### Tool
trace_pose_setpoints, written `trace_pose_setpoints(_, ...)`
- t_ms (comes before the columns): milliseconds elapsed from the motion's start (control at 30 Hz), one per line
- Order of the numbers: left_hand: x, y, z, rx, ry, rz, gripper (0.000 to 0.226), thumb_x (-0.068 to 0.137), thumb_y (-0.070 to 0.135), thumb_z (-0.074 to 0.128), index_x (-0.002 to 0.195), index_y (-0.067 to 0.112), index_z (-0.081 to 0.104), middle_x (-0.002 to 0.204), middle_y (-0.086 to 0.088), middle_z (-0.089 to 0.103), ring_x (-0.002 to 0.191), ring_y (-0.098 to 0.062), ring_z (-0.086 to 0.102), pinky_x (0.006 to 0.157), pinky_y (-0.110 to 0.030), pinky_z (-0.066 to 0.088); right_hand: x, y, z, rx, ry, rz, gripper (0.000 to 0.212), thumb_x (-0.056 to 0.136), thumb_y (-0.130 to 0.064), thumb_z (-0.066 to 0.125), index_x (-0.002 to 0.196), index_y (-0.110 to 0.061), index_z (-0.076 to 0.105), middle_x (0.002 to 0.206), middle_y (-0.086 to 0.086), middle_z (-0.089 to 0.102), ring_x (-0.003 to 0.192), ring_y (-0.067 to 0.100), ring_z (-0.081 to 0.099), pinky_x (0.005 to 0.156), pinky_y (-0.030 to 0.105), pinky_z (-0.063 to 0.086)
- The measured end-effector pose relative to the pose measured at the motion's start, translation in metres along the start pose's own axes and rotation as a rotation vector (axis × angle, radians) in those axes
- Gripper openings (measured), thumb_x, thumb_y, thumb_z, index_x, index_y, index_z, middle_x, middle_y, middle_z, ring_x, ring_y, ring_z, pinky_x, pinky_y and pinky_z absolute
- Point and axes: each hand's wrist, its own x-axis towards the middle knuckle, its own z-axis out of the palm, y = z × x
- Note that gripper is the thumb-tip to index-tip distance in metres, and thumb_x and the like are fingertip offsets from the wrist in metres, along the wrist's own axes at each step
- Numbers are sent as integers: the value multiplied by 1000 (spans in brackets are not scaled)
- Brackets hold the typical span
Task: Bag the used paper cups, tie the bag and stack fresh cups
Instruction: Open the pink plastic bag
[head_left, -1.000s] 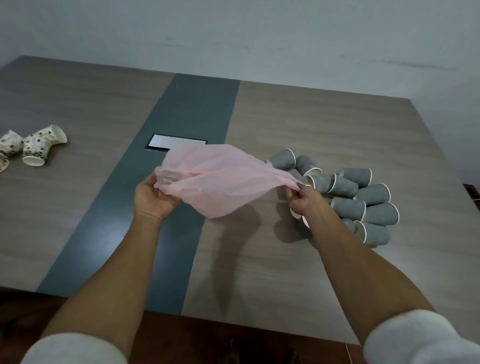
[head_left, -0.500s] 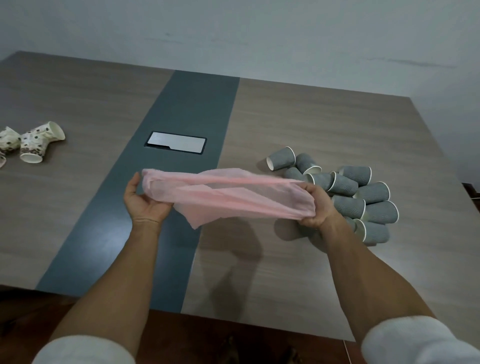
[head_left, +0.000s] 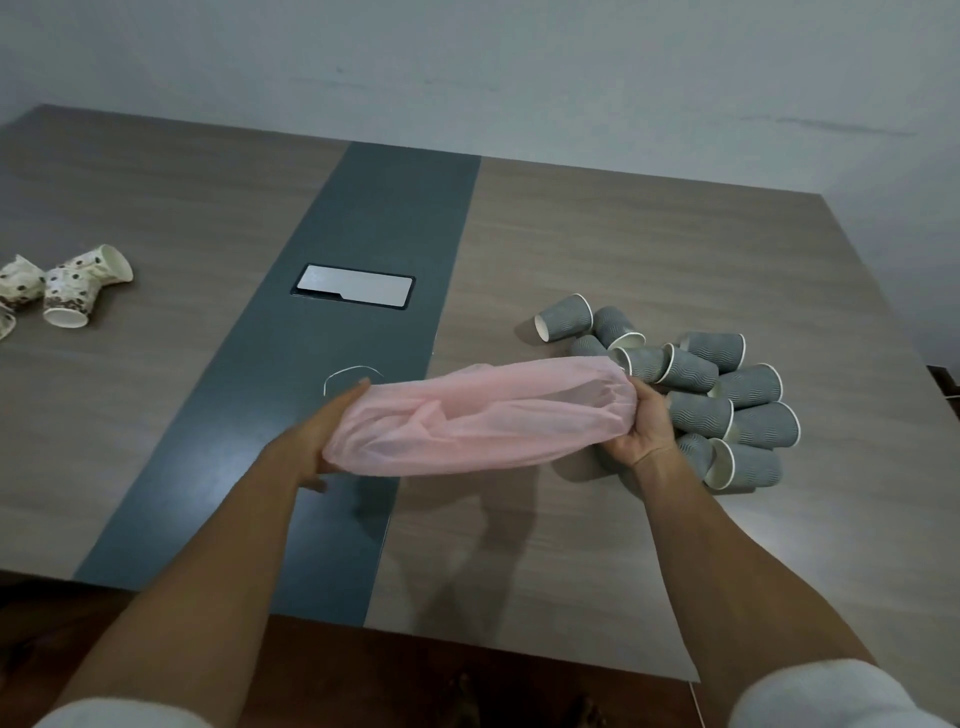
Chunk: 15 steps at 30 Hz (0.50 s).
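**Bag being opened; no cups bagged, none stacked**

Head view only. The pink plastic bag was held stretched sideways in the air above the near part of the table, between both hands, its film bunched and twisted in the middle. It looked empty: light passed through it and no cup shape showed inside.

Left hand: at the bag's left end, fingers fairly straight and running along or into the film; the fingertips were covered by the pink plastic, so whether they pinched it or only spread it could not be told. Right hand: fingers and thumb curled round the bag's right end, gripping it.

Used cups: white, spotted, crumpled, lying on their sides at the far left of the table, well apart from the bag and both hands. Partly cut off by the picture's edge, so the count was not taken.

Fresh cups: grey, ribbed, in a loose heap on their sides just beside and beyond the right hand. Not nested in any stack.

Also noted: a dark centre strip along the table with a metal plate set in it.

Judgement on progress: early. Bag mouth apparently being worked open. Left to do: carry the bag to the used cups or the cups to it, fill, tie, then stack the grey cups.
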Motion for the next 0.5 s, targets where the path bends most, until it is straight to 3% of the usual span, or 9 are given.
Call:
trace_pose_setpoints(67,6,8,18,252,423,232,139,45,102,59,151,15,41,154,-13,47,139,-35,47,113,-55,39,-3,5,1,-35,9,59,35,85,-19,51,92,4,76,83,19,75,70,31,76,62,44,62)
trace_pose_setpoints(100,8,13,30,378,497,442,137,49,104,52,154,17,36,159,-10,39,147,-33,37,121,-56,26,-4,7,1,-54,-2,90,37,86,-19,50,89,6,77,83,19,76,72,32,76,63,43,62)
trace_pose_setpoints(133,8,16,43,552,509,652,125,58,101,51,154,21,36,162,-5,35,152,-29,29,126,-55,10,-3,9,0,-68,-21,123,40,89,-20,48,88,8,77,81,20,75,71,33,76,64,43,62)
trace_pose_setpoints(200,7,22,70,926,430,932,93,76,85,53,151,31,41,159,2,43,154,-19,27,119,-47,-19,-4,9,3,-78,-65,202,44,93,-23,46,90,9,76,79,22,74,70,35,75,66,44,62)
trace_pose_setpoints(233,8,23,80,1042,368,974,77,83,74,55,147,33,45,149,3,55,148,-18,38,118,-44,-18,-1,7,4,-137,-39,216,41,93,-25,49,93,5,76,85,22,75,76,35,75,71,45,62)
trace_pose_setpoints(300,10,26,95,1076,281,952,41,93,49,55,129,32,61,119,4,73,122,-23,62,117,-44,16,4,2,9,-390,40,162,36,91,-34,61,104,-3,74,101,18,75,94,33,73,84,44,59)
trace_pose_setpoints(367,8,30,103,941,223,866,20,93,34,53,102,24,69,101,0,74,99,-28,66,93,-41,48,6,-2,16,-553,84,107,45,91,-46,65,114,-8,71,107,15,75,101,31,72,88,42,58)
trace_pose_setpoints(433,3,35,108,728,171,765,12,87,32,57,84,22,63,87,1,68,85,-26,63,77,-37,51,7,-2,25,-786,179,-109,66,86,-60,67,130,-12,61,118,12,71,110,31,68,96,45,55)
trace_pose_setpoints(500,0,39,112,555,174,696,13,81,32,60,75,22,55,76,5,61,76,-23,57,71,-35,45,6,9,35,-1010,379,-408,86,76,-71,70,140,-18,47,130,7,61,117,24,62,104,45,50)
